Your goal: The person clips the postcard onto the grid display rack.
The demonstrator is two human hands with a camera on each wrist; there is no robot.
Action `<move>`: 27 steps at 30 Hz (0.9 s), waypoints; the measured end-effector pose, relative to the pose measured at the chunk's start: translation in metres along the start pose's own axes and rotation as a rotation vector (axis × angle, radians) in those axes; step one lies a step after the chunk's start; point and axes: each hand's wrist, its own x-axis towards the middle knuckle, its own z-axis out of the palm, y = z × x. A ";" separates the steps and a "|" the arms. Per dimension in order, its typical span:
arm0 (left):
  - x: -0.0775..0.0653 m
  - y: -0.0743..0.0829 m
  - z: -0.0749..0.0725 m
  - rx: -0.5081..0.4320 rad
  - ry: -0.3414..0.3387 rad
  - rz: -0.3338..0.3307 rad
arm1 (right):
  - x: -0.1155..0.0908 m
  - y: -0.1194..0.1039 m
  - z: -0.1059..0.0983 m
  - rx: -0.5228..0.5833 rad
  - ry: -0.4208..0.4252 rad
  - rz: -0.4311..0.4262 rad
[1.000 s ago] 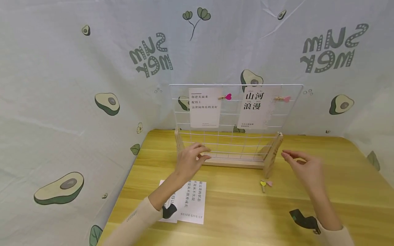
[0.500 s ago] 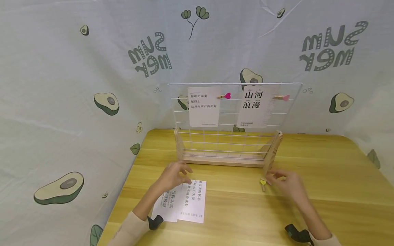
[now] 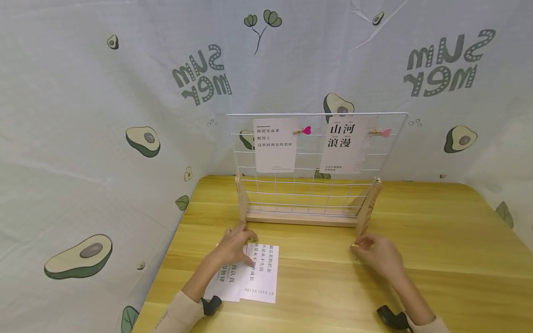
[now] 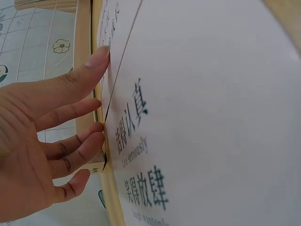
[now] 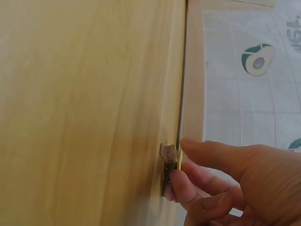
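Note:
My right hand (image 3: 381, 256) is low over the table, near the foot of the wire grid rack (image 3: 304, 217). Its thumb and fingertips pinch a small wooden clothespin (image 5: 169, 157) with a yellow heart (image 5: 180, 160); a bit of pink shows just below it. My left hand (image 3: 233, 245) is over two printed cards lying on the table. Its thumb reaches the edge of the right card (image 3: 264, 277), and its loosely bent fingers are at the far edge of the left card (image 4: 211, 117). That hand partly covers the left card in the head view.
On the rack hang two cards: a left one (image 3: 275, 155) with a magenta heart clothespin (image 3: 306, 131) and a right one (image 3: 341, 155) with a pink heart clothespin (image 3: 385, 132). A patterned cloth (image 3: 83, 115) surrounds the wooden table (image 3: 325, 286).
Both hands have come down from beside the rack. My left hand has moved onto the cards, and my right hand has moved left and taken hold of the clothespin.

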 end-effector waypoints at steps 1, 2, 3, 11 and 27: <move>0.000 0.000 0.000 0.000 -0.002 0.001 | 0.000 -0.001 0.001 -0.007 0.005 -0.005; -0.001 0.001 0.000 0.001 -0.004 0.002 | 0.000 -0.001 0.001 -0.012 0.009 -0.011; -0.001 0.001 0.000 -0.001 -0.009 0.003 | 0.000 -0.002 0.002 -0.018 0.014 -0.018; -0.001 0.002 0.000 0.001 -0.040 0.031 | -0.003 -0.007 0.004 -0.057 0.036 -0.046; 0.001 -0.001 0.002 -0.057 -0.041 0.033 | -0.009 -0.022 0.014 -0.136 0.042 -0.167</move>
